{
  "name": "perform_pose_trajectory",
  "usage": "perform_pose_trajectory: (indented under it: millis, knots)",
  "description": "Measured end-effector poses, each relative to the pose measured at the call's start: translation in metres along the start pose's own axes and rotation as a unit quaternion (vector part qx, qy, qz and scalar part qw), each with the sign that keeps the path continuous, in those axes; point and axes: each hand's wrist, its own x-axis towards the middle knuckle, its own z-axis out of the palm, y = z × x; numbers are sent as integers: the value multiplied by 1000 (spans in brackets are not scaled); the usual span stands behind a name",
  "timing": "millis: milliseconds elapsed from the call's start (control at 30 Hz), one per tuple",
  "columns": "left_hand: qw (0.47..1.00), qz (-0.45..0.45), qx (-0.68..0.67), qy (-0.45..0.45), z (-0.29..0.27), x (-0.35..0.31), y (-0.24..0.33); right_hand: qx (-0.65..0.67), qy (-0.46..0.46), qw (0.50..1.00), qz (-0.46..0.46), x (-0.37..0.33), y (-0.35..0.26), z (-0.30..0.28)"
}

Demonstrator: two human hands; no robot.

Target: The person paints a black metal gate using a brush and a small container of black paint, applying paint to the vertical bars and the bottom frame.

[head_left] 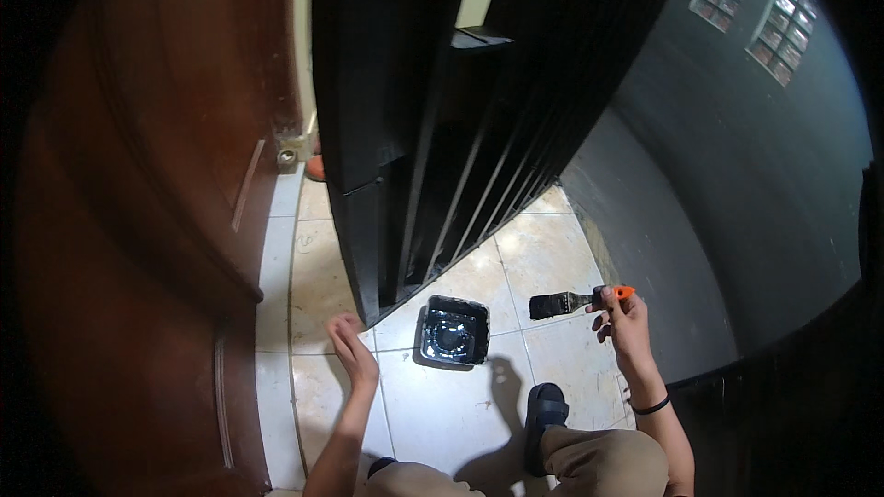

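In my right hand [626,329] is a paintbrush [552,305], its bristles coated black and pointing left, its orange handle end showing past my fingers. My left hand [353,348] has its fingers extended beside the bottom corner of a black slatted gate [368,248]; whether they touch it I cannot tell. On the floor between my hands sits a square black tub [486,336] with glossy black paint [451,333] inside.
Light tiles [442,423] make up the floor. A brown wooden door [166,221] stands at the left, a dark grey wall [764,184] at the right. My sandalled foot [545,419] is below the tub. Something orange [316,168] shows behind the gate.
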Motion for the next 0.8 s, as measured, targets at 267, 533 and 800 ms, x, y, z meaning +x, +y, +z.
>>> perform_pose_trajectory:
  millis: [267, 533, 800]
  knots:
    - [953, -150, 6, -262, 25, -56, -45, 32, 39, 998, -26, -16, 31, -23]
    - [906, -229, 59, -350, 44, -41, -23, 70, 12, 997, 25, -31, 87, -12]
    - [894, -314, 76, -310, 89, -40, -30, 160, -24, 977, 142, -26, 156, -21]
